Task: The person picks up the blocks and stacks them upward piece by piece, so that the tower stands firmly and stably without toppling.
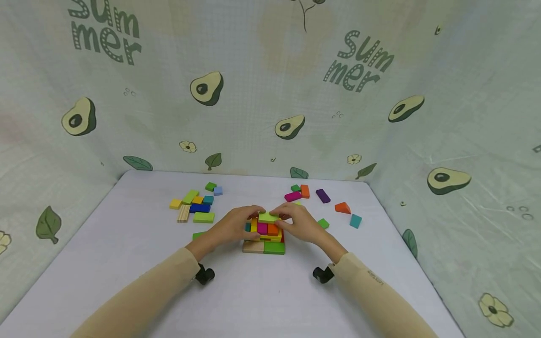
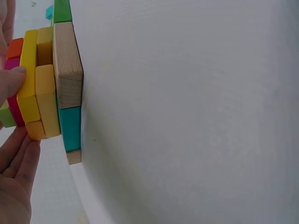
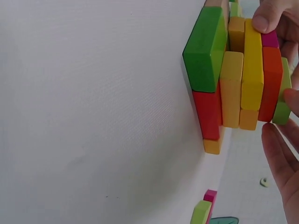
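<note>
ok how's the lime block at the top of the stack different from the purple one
Place: the lime block is at the top of the stack; the purple block lies on the table.
Contact: the right hand pinches the lime block; no hand touches the purple block.
Pose: in the head view, the lime block lies roughly crosswise, the purple block at a slant.
Both are oblong and single-coloured.

A stack (image 1: 267,230) of coloured blocks was built in layers on the counter (image 1: 269,295). In its base, a natural-wood block (image 1: 253,247) and a green block (image 1: 274,248) were placed side by side. Above, a long yellow block (image 3: 252,70) was topped by magenta (image 1: 262,228) and orange (image 1: 273,229) blocks, over which a light-green block (image 1: 268,218) was laid flat.
</note>
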`<control>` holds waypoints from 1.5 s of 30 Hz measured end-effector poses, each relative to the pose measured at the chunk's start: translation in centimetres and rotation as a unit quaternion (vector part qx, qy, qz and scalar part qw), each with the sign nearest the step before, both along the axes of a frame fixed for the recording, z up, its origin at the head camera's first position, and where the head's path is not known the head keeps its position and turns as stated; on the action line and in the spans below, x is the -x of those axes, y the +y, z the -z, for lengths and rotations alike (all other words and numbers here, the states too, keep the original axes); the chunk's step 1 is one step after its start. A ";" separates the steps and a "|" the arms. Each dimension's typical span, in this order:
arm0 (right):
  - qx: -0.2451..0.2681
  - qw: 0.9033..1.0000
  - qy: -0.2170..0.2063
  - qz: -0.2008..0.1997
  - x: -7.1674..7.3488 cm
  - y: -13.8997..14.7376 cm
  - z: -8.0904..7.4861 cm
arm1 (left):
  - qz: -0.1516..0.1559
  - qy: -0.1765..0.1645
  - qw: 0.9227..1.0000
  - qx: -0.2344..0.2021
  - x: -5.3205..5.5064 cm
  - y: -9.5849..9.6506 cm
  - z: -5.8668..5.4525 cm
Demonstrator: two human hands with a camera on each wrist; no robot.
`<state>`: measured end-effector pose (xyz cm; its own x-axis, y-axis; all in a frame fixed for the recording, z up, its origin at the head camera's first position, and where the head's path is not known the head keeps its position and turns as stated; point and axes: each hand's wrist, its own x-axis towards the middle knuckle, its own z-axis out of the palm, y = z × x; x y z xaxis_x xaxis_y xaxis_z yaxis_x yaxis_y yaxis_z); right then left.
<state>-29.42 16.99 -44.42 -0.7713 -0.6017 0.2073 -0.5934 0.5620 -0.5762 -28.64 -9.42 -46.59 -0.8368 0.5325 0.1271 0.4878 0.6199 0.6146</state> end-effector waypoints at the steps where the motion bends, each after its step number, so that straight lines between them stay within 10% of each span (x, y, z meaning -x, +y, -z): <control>1: 0.002 1.000 -0.001 -0.001 0.0 0.1 0.0 | -0.001 0.000 1.000 0.001 0.0 0.0 0.0; 12: -0.001 0.994 -0.007 0.105 3.1 6.3 -0.2 | -0.002 -0.010 1.000 0.010 0.1 0.0 0.0; 25: -0.111 0.962 -0.044 0.248 9.0 11.8 1.3 | -0.004 -0.010 1.000 0.011 0.1 0.1 0.0; 45: -0.143 0.951 -0.019 0.274 9.8 11.9 2.4 | -0.004 -0.006 1.000 0.022 0.2 0.0 -0.1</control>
